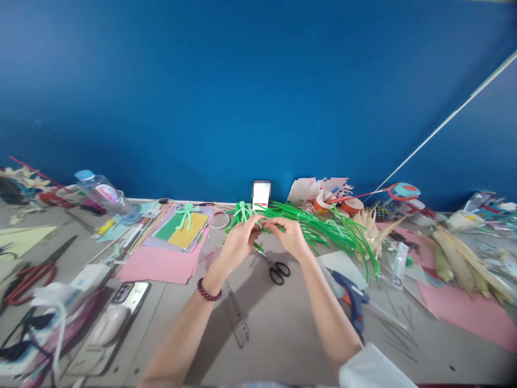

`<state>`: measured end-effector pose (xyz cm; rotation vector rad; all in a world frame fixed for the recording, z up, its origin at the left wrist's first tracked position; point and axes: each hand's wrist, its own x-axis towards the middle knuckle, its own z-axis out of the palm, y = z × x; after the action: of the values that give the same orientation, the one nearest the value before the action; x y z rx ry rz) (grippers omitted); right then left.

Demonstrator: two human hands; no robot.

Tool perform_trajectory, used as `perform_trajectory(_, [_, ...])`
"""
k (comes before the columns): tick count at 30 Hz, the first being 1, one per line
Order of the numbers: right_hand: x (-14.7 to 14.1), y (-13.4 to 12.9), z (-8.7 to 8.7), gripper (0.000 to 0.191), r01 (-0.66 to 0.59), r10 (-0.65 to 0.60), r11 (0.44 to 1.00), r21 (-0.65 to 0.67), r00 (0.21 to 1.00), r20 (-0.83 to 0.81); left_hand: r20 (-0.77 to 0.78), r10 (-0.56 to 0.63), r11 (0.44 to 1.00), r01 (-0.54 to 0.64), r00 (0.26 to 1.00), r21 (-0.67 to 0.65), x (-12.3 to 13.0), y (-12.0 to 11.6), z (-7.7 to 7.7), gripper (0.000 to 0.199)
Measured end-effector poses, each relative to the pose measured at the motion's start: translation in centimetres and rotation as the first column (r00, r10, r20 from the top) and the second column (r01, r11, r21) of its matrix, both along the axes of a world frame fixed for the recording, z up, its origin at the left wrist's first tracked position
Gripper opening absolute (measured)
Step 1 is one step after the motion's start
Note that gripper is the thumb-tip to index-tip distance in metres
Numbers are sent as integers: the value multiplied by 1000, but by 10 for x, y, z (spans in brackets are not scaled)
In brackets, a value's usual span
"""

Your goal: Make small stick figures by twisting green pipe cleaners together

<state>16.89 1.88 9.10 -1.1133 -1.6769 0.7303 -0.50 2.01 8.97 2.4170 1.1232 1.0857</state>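
Both hands meet near the middle, in front of a small upright screen [262, 194]. My left hand [243, 237] is closed, its fingers pinched around something green and thin. My right hand [286, 233] is closed too, its fingertips pinching close beside the left ones; what they hold is too small to name. Just behind the left hand lie light green twisted figures [242, 210]. Long green stems [327, 231] spread out to the right. Black-handled scissors [277, 269] lie below the hands, and a clear ruler [237, 318] rests near my left wrist.
Pink sheets [161, 264] and a green figure [186, 215] on coloured sheets lie left. Farther left are a phone [111, 328], bottle [105, 194] and red-handled scissors [30, 280]. A blue glue gun [352, 299] lies by my right forearm, with dried husks [464, 264] beyond.
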Motion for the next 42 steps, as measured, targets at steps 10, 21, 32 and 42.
perform_trajectory(10, [2, 4, -2, 19, 31, -43, 987, -155, 996, -79, -110, 40, 996, -31, 993, 86, 5, -2, -3, 12])
perform_trajectory(21, [2, 10, -7, 29, -82, -89, 907, -414, 922, -377, -212, 57, 950, 12, 976, 313, 8, -2, -1, 15])
perform_trajectory(32, [5, 12, -16, 37, -211, 123, 905, -371, 962, -245, 90, 124, 929, -147, 988, 339, 5, -3, -1, 9])
perform_trajectory(42, [-13, -14, 7, 20, 80, -96, 995, 55, 883, 460, -54, 250, 885, -206, 967, 419, 4, 0, -11, 18])
